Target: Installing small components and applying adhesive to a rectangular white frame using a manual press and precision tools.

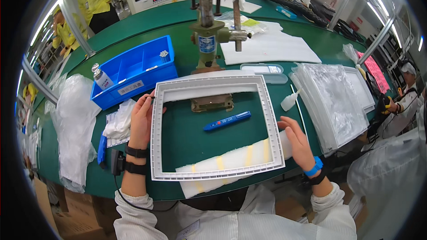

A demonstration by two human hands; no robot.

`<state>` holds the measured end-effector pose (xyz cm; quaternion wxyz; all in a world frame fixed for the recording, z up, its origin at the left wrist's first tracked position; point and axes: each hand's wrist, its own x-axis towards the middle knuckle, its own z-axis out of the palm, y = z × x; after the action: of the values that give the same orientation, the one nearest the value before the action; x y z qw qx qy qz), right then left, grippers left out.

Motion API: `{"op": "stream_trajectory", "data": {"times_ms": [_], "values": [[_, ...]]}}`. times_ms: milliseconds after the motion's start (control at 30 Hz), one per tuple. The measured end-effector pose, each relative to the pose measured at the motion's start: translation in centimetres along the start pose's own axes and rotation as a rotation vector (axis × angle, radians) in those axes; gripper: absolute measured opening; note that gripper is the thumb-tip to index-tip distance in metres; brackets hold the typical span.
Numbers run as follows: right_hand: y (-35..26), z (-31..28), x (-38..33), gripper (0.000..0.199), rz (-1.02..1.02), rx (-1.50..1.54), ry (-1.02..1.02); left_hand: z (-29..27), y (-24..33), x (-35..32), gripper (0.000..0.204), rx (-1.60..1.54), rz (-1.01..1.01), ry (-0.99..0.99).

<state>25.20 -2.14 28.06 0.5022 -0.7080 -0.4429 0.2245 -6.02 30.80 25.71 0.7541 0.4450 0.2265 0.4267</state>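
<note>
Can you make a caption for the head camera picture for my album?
Two hands steady a white frame on a green table.
</note>
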Motion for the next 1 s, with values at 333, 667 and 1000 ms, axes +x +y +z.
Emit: {"op": "stream_trajectory", "data": {"times_ms": [333,667,1000], "values": [[-1.2,4.8,-1.1,0.047,0.203,0.567,0.032,0.3,-0.3,-1.3,0.018,0.053,0.027,0.150],[-2.6,3.3,0.5,0.053,0.180,0.474,0.074,1.7,0.1,-1.3,0.014,-0.095,0.048,0.174],[-0.8,2.7,2.1,0.053,0.245,0.531,-0.050,2.0,-0.1,-1.4,0.015,-0.138,0.004,0.237]]}}
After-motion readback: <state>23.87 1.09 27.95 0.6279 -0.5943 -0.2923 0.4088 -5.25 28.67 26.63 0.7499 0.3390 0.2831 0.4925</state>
